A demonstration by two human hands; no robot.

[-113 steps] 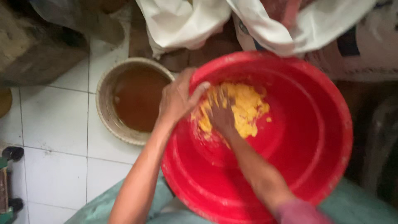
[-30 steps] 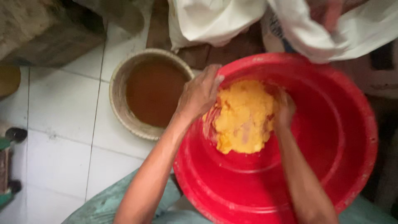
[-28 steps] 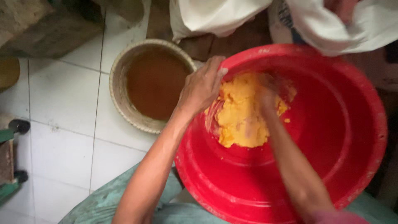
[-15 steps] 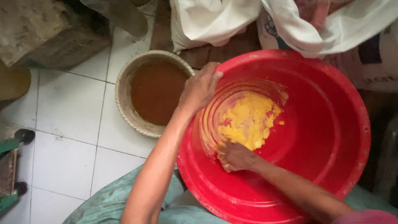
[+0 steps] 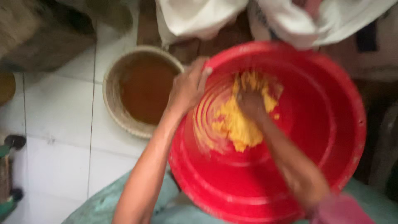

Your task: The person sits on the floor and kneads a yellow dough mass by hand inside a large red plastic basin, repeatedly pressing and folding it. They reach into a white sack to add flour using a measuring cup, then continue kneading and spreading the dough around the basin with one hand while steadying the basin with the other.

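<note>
A big red plastic basin [image 5: 331, 137] is tilted toward me, with a mass of yellow dough [image 5: 234, 122] smeared on its inner wall. My left hand [image 5: 188, 87] grips the basin's left rim. My right hand [image 5: 251, 103] is pressed into the yellow dough, blurred by motion, its fingers buried in it.
A round pale bowl [image 5: 114, 103] filled with brown liquid stands on the white tiled floor [image 5: 62, 157] just left of the basin. White sacks [image 5: 199, 16] lie behind the basin. A rough stone block [image 5: 37, 37] sits at top left. Green cloth [image 5: 95, 207] covers my lap.
My right hand has moved from the lower edge of the dough up into its middle, spreading it along the basin wall. The left hand has kept its hold on the rim.
</note>
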